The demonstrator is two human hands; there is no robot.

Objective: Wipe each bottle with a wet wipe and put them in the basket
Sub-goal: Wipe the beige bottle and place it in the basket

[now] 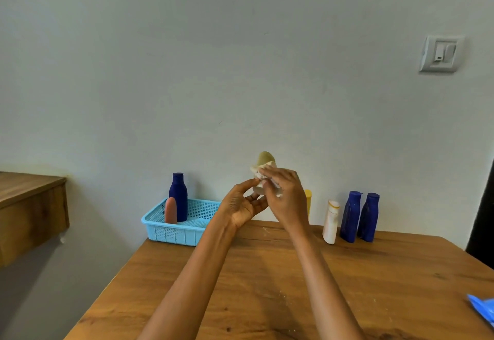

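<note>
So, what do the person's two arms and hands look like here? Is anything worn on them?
Both forearms are bare up to the frame's lower edge: no sleeves, no gloves. The left hand and the right hand show no watch, bracelet or ring on the sides facing the camera. Fingernails look short and unpainted, though they are small in this view. No markings are visible.

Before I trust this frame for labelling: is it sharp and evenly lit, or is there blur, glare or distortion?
Head view: soft, even light and no glare; wide-angle bending shows at the edges, where the table rim curves; the olive-capped bottle and wipe look slightly blurred; the basket stays fairly sharp.
</note>
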